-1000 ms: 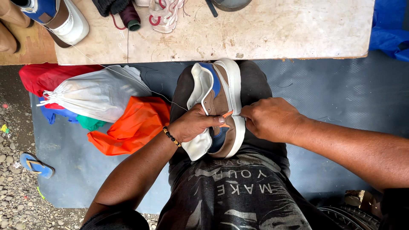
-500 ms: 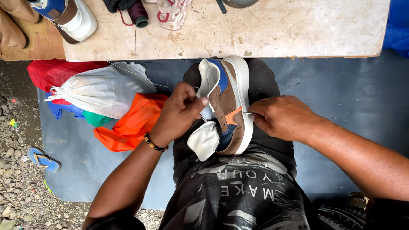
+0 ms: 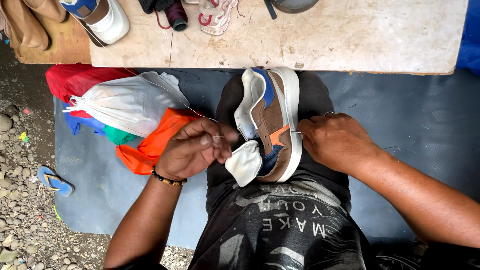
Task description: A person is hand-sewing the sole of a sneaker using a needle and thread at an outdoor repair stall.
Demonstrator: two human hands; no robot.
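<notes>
Brown, blue and white leather sneaker on lap, long axis running away from body. Left hand pinching thin white thread at tongue side; right hand closed at sole edge, probably around a needle.

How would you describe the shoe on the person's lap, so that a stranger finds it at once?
Start at the pale workbench, then look just below its edge to the lap. The sneaker lies there between the left hand and right hand. Unlike the shoes on the bench, it is brown with blue and orange patches.
</notes>
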